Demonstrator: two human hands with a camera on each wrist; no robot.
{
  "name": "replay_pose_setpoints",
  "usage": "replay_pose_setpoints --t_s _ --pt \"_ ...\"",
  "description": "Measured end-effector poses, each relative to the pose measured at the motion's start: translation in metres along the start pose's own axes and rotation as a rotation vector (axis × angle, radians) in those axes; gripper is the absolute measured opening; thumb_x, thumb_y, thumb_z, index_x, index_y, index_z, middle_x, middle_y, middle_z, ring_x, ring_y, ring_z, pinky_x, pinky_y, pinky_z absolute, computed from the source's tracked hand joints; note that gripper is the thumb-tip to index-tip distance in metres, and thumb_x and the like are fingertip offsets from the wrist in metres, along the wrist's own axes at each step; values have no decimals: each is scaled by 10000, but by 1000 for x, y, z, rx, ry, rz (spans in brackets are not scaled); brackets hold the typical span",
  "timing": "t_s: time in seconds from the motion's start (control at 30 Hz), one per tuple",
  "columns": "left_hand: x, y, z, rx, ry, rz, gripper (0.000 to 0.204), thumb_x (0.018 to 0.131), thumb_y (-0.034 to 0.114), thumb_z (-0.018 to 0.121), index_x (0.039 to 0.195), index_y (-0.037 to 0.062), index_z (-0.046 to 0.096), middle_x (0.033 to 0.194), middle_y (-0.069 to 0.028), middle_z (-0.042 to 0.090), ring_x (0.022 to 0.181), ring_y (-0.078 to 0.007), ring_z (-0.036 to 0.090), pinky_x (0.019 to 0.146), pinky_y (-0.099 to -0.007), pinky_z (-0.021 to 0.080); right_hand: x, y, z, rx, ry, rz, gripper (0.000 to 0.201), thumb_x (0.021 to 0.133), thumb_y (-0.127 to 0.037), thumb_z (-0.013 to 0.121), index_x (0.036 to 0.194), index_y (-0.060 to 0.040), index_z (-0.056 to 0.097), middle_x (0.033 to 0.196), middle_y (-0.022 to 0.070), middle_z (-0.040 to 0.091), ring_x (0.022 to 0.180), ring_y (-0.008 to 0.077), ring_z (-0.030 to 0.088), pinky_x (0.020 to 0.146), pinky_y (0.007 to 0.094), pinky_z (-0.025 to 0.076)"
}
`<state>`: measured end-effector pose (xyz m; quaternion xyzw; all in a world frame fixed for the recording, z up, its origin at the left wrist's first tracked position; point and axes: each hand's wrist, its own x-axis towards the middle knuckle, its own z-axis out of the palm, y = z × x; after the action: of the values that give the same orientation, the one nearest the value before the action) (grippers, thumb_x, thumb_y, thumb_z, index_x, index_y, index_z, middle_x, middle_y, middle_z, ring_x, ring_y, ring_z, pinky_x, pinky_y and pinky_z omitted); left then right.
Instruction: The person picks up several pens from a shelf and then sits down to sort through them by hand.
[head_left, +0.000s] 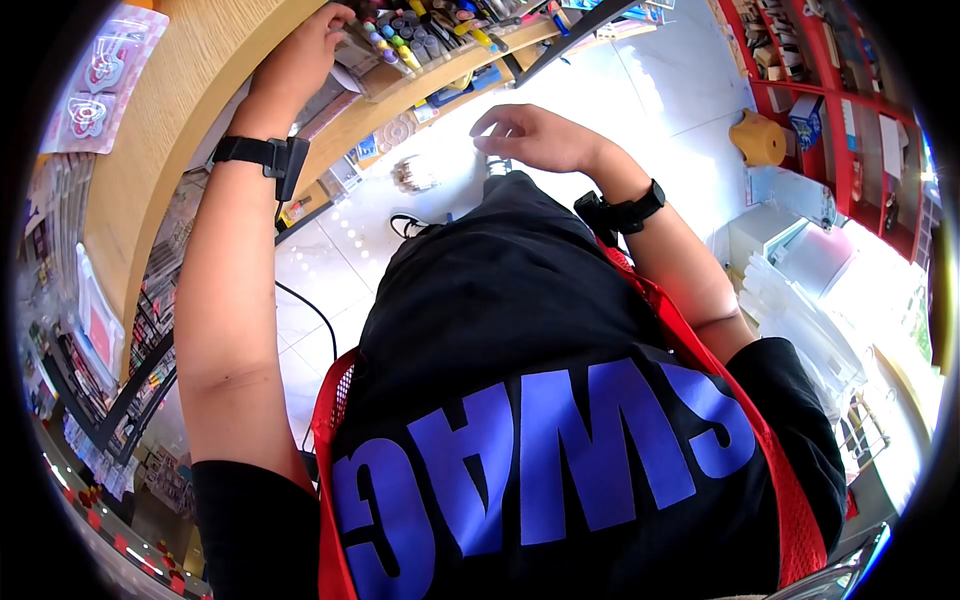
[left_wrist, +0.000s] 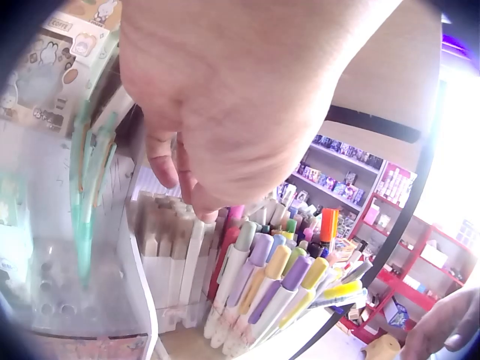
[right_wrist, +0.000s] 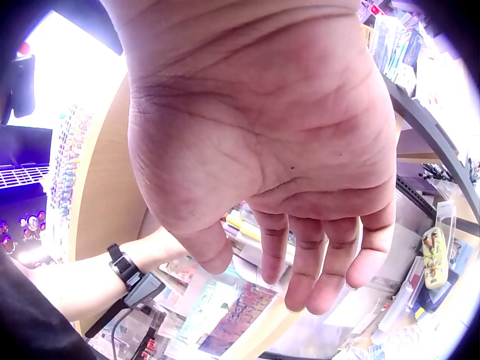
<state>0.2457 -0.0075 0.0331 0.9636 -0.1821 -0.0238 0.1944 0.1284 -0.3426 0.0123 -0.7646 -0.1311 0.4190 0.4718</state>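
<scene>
My left hand [head_left: 298, 62] reaches over the wooden shelf of pens at the top of the head view. In the left wrist view its fingers hang down, with the fingertips right at the top of a white pen [left_wrist: 193, 259] in a row of similar pale pens [left_wrist: 157, 244]. Beside them stand pastel highlighters [left_wrist: 259, 274] with lilac, yellow and green caps. My right hand [head_left: 542, 138] hangs in the air in front of my body, holding nothing. The right wrist view shows its palm [right_wrist: 262, 142] and loosely bent fingers.
A curved wooden counter edge [head_left: 190, 110] runs along my left. A clear holder [left_wrist: 60, 300] with green-tinted pens stands beside the pale pens. Red shelving [head_left: 840, 130] and a yellow stool [head_left: 757, 138] stand off to the right.
</scene>
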Motion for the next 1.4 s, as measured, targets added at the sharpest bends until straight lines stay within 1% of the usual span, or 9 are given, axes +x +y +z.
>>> replay_pose_setpoints --t_s 0.4,0.5,0.7,0.77,0.87,0.97,1.03,1.2,1.4 --pt "1 9 6 7 -29 29 320 961 27 656 1267 116 682 1123 -150 747 1060 -344 710 905 -413 566 2 0 1 -21 -9 16 411 1047 -318 625 1341 -33 650 1101 137 736 1031 212 681 944 339 523" --pt "-4 13 8 129 168 170 332 948 38 669 1269 117 684 1159 -147 730 1079 -364 684 923 -424 555 1 0 1 -15 -8 18 413 1047 -321 625 1343 -34 649 1100 136 737 1036 214 683 947 341 524" --pt "-7 5 11 193 123 77 331 950 77 664 1277 114 691 1224 -144 707 1107 -382 666 948 -443 544 1 -1 0 -17 -13 20 421 1046 -335 626 1342 -36 650 1094 137 738 1031 215 685 944 346 526" --pt "-11 7 11 186 222 42 316 957 104 660 1271 96 699 1236 -144 709 1111 -386 666 952 -449 544 0 -1 0 -16 -22 23 423 1046 -339 625 1341 -37 651 1093 139 738 1029 215 686 941 348 527" --pt "-17 3 14 229 181 37 312 957 129 668 1262 70 703 1234 -148 709 1110 -387 669 951 -451 547 1 -3 -2 1 -44 33 465 1029 -427 612 1321 -70 673 1209 169 731 1114 290 678 983 378 524" --pt "-18 3 13 237 172 -11 314 963 162 674 1257 55 703 1221 -148 712 1103 -383 673 948 -447 551 2 -3 -2 -16 -45 26 452 1032 -415 613 1313 -66 675 1210 158 733 1104 283 681 978 376 526" --pt "-20 8 12 283 173 -19 330 963 177 682 1271 63 697 1222 -148 708 1107 -380 673 947 -449 552 3 -6 -2 -11 -33 9 421 1046 -343 626 1335 -38 652 1077 130 736 1017 201 682 920 347 530" --pt "-9 8 12 388 117 -121 386 957 217 706 1312 73 670 1242 -148 694 1123 -374 668 938 -456 554 9 -2 -1 -23 -62 6 402 1044 -328 631 1327 -43 655 1067 123 738 993 189 677 908 339 530" --pt "-13 29 8 461 228 -98 381 950 248 716 1279 59 680 1197 -171 709 1120 -385 674 925 -470 554 8 -8 -1 -49 -86 23 368 1043 -304 638 1302 -45 669 1037 106 741 961 182 672 885 326 529"
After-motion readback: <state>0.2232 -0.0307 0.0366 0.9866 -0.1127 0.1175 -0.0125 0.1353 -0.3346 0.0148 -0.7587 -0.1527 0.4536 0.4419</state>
